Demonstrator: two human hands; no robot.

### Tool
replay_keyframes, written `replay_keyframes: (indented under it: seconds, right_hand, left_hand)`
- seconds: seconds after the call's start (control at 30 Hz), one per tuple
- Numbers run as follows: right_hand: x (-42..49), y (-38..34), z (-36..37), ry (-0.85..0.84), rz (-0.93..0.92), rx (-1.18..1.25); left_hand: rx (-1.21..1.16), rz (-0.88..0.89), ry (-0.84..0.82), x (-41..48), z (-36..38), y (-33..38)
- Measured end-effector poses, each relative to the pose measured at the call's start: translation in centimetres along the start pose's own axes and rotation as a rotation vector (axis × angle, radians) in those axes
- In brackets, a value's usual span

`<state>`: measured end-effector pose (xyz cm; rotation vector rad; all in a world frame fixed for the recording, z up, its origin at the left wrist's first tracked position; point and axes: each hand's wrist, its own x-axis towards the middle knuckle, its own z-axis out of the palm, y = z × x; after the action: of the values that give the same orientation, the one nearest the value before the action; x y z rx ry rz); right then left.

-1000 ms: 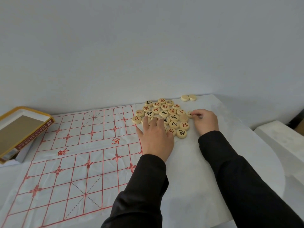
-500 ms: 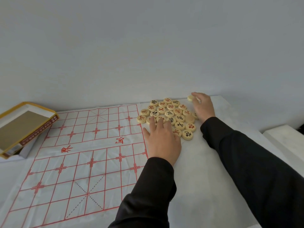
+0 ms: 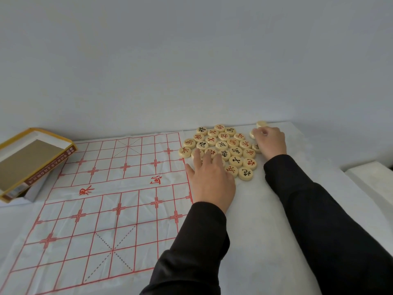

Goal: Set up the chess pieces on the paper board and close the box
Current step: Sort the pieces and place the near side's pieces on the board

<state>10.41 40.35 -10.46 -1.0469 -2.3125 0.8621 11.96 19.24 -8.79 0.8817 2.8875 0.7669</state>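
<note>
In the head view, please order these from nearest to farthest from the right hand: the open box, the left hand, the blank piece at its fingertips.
1. Blank piece, at the right hand's fingertips.
2. Left hand, to the left and nearer the person.
3. Open box, far left.

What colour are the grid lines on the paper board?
Red lines on the white paper board, clearest in the head view.

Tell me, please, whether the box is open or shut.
Open: the box shows its brown inside, with no lid over it.
</note>
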Motion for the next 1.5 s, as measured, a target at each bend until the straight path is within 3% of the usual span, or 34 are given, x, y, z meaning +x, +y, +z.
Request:
replay_keyframes:
  seconds: [0.2, 0.43, 0.53, 0.83, 0.9, 1.0, 1.07, 1.13, 1.23, 1.33, 1.5]
  right_hand:
    - [0.0, -0.8, 0.3, 0.057, 0.093, -0.155]
    - [-0.1, 0.1, -0.4, 0.206, 0.125, 0.236]
    - [-0.5, 0.2, -0.7, 0.254, 0.058, 0.2]
    - [-1.1, 0.6, -0.7, -0.011, -0.1, 0.059]
    - [-1.6, 0.3, -1.0, -0.012, -0.043, 0.194]
    - [-1.9, -0.2, -1.6, 0.142, 0.063, 0.444]
    - [-2.1, -0.2, -1.7, 0.174, 0.103, 0.276]
    - [-2.6, -0.3, -1.4, 0.097, 0.092, 0.021]
    - [-3.2, -0.8, -0.6, -0.033, -0.007, -0.134]
    - [-3.1, -0.8, -0.1, -0.101, -0.078, -0.12]
    - [-1.6, -1.0, -0.2, -0.013, -0.065, 0.067]
  left_hand:
    - [-0.004, 0.004, -0.005, 0.0, 0.1, 0.1]
    - [0.002, 0.011, 0.001, -0.1, 0.2, 0.2]
    - [0.003, 0.009, 0.005, -0.1, 0.2, 0.2]
    - [-0.003, 0.0, 0.006, 0.1, 0.1, 0.2]
    - [0.002, 0.001, -0.003, 0.1, 0.1, 0.2]
    - [0.002, 0.001, 0.001, 0.0, 0.1, 0.2]
    - [-0.007, 0.0, 0.004, 0.0, 0.0, 0.2]
    - [-0.008, -0.002, 0.005, 0.1, 0.0, 0.2]
    - [-0.015, -0.035, 0.022, 0.1, -0.1, -0.1]
    - [-0.024, -0.071, 0.02, 0.2, -0.2, -0.2]
    - [-0.024, -0.051, 0.017, 0.0, -0.2, 0.0]
